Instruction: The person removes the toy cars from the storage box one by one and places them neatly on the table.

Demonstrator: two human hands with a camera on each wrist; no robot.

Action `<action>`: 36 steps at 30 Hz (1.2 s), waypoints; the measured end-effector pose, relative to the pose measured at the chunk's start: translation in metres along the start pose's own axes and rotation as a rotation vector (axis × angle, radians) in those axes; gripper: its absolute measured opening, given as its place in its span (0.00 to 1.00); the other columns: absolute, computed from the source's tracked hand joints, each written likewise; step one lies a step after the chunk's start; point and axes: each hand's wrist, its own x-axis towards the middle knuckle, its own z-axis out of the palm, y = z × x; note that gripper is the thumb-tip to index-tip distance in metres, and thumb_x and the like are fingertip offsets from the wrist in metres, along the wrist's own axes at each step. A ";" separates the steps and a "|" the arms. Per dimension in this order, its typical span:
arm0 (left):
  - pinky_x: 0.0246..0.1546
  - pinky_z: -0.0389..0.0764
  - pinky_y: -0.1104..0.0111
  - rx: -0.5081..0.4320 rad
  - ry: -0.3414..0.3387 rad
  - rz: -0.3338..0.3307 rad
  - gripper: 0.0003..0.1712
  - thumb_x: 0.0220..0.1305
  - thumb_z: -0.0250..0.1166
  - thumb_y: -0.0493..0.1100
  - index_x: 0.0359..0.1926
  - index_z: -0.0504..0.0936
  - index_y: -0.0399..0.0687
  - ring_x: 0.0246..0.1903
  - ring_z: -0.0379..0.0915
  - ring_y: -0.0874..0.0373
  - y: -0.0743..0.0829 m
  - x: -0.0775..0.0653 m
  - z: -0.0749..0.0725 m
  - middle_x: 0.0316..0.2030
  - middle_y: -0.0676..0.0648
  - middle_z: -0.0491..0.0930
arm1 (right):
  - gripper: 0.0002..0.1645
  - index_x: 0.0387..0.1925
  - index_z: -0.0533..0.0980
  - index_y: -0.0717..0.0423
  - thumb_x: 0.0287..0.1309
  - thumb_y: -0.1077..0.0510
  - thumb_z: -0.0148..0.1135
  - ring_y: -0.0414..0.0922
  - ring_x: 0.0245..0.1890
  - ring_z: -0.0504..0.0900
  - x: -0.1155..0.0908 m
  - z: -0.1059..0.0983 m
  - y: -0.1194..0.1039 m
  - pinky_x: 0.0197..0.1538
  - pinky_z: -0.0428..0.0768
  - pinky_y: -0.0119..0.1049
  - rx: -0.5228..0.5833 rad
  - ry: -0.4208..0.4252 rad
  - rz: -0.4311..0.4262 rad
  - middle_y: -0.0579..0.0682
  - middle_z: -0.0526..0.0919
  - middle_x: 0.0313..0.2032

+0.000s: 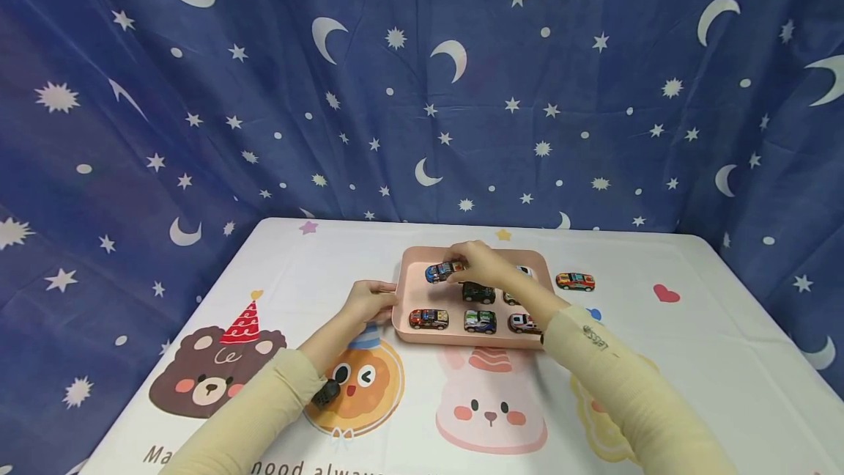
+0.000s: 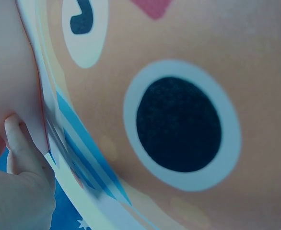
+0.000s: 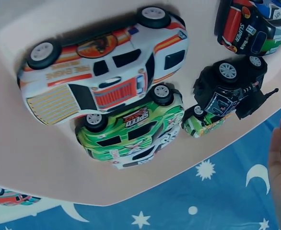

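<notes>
A blue curtain with moons and stars hangs behind the white worktop, close along its back edge. Wide stretches of printed cover lie left and right of the pink tray and in front of it; only a narrower strip lies between its back rim and the worktop's back edge.

The left hand pinches the tray's left rim between thumb and fingers. The right hand reaches over the tray's right side, its fingers grasping a blue toy car near the back left corner; whether the wheels touch the tray floor I cannot tell. Bare floor lies left of and in front of this car.

Inside the front rim stand a red-and-black car, a green-and-white car and a white-and-red car, spaced apart. A black car sits behind them. Near the right rim, outside the tray, lies an orange-red car.
</notes>
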 end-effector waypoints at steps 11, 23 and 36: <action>0.20 0.80 0.79 0.011 0.004 -0.002 0.19 0.58 0.61 0.31 0.52 0.78 0.33 0.17 0.73 0.68 0.000 0.001 0.001 0.42 0.37 0.82 | 0.18 0.44 0.78 0.63 0.51 0.59 0.68 0.41 0.30 0.72 -0.012 -0.003 0.003 0.35 0.76 0.32 0.021 0.014 -0.014 0.52 0.82 0.33; 0.21 0.81 0.79 0.017 0.014 0.003 0.19 0.57 0.62 0.31 0.51 0.78 0.34 0.17 0.72 0.69 0.001 0.000 0.002 0.34 0.43 0.83 | 0.17 0.43 0.78 0.63 0.52 0.59 0.68 0.47 0.39 0.82 -0.029 -0.009 0.007 0.45 0.83 0.39 0.007 0.062 -0.005 0.55 0.85 0.38; 0.17 0.78 0.81 0.017 -0.005 0.017 0.19 0.58 0.61 0.32 0.52 0.77 0.32 0.16 0.72 0.69 0.001 -0.002 0.001 0.31 0.46 0.82 | 0.21 0.46 0.78 0.62 0.52 0.56 0.68 0.50 0.40 0.81 -0.052 -0.018 0.016 0.45 0.82 0.46 -0.044 0.110 0.055 0.56 0.84 0.41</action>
